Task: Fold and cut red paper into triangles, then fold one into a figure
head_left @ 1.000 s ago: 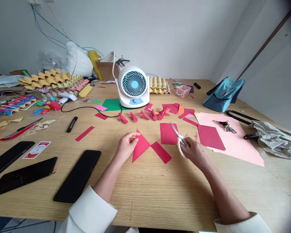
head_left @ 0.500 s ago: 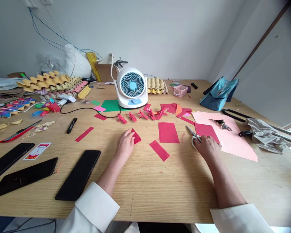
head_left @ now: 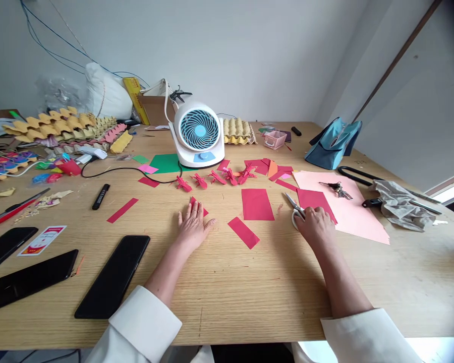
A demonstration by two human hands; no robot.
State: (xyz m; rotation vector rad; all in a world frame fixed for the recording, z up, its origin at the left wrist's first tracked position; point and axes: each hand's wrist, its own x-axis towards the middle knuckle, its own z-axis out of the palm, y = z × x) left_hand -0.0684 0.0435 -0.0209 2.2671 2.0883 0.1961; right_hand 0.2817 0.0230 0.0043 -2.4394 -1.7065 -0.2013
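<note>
My left hand (head_left: 191, 229) lies flat with its fingers spread, partly over a small folded red paper (head_left: 200, 206) on the table. Farther right, my right hand (head_left: 316, 226) is closed around the handles of the scissors (head_left: 297, 206), whose blades point away to the upper left. Between my hands lie a red paper square (head_left: 258, 204) and a red strip (head_left: 243, 232). Another red sheet (head_left: 318, 202) is just beyond my right hand, on pale pink paper (head_left: 359, 219). A row of several red paper figures (head_left: 217, 177) stands behind.
A white fan (head_left: 199, 133) stands at the back. Phones (head_left: 113, 276) and a black marker (head_left: 101, 196) lie at the left. Keys (head_left: 338, 189), a blue bag (head_left: 333, 143) and crumpled grey paper (head_left: 401, 204) are at the right. Egg trays (head_left: 60, 126) are stacked at the back left.
My left hand has opened from its hold on the folded red paper and now rests flat over it. My right hand stays at the scissors. The whole view has shifted slightly.
</note>
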